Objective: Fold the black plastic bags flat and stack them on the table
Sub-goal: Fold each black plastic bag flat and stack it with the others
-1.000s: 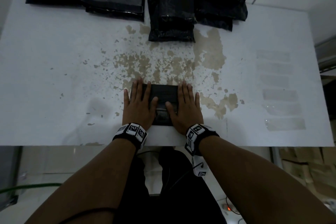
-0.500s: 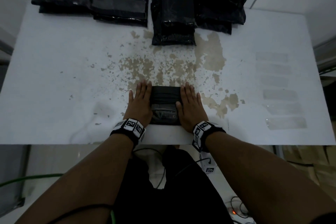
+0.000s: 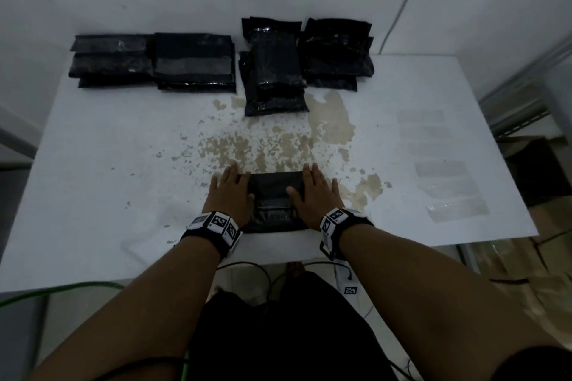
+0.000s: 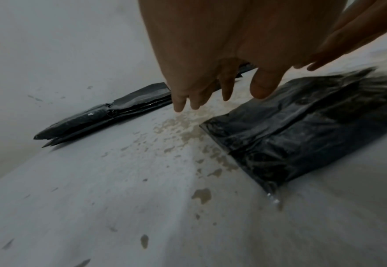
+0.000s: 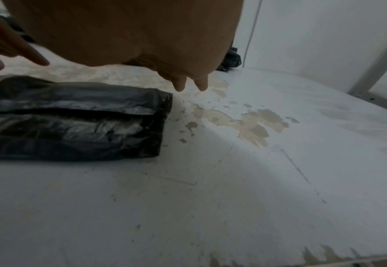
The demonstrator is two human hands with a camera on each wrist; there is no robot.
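A folded black plastic bag [image 3: 275, 195] lies flat near the front edge of the white table [image 3: 108, 195]. My left hand [image 3: 229, 192] lies flat along the bag's left edge, fingers straight. My right hand [image 3: 315, 192] lies flat along its right edge, thumb resting on the bag. The left wrist view has the bag [image 4: 302, 130] to the right of my straight fingers [image 4: 181, 103]. In the right wrist view the bag [image 5: 73, 117] is on the left. Along the back edge stand several stacks of folded black bags [image 3: 195, 62], [image 3: 274, 71].
Brown worn patches [image 3: 278, 145] mark the table's middle. Several clear tape strips [image 3: 445, 170] lie near the right edge. A white wall rises behind the stacks. Cardboard boxes [image 3: 532, 170] sit on the floor to the right, cables under the front edge.
My hands have slid outward from on top of the bag to its two side edges. The head view has tilted up, showing more wall.
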